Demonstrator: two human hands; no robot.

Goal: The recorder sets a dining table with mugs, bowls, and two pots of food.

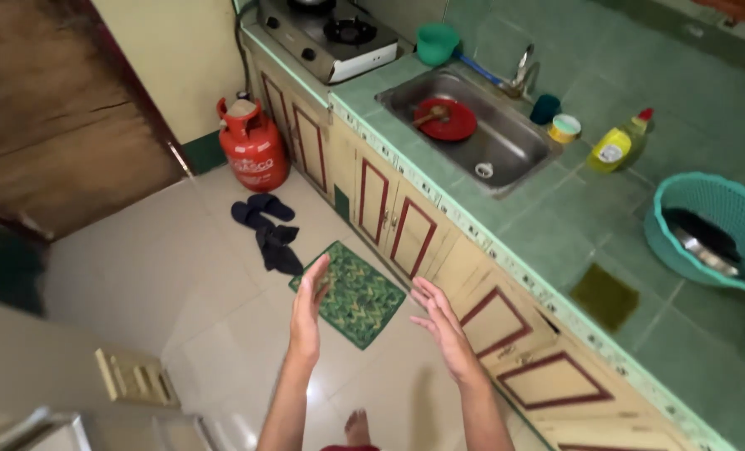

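My left hand [309,307] and my right hand [441,327] are both raised in front of me with fingers apart, holding nothing. They hover above the white tiled floor, over a green patterned mat [357,301]. The right hand is close to the cream cabinet doors [498,321] under the green tiled counter [548,234]. A steel sink [506,146] in the counter holds a red plate [449,121].
A red gas cylinder [254,149] stands by the wall, dark slippers [266,219] lie beside it. A gas stove [331,35], yellow soap bottle [616,144], teal basket [706,227], small tub [564,128] and green cloth [604,296] sit on the counter. A wooden door [55,117] is at left.
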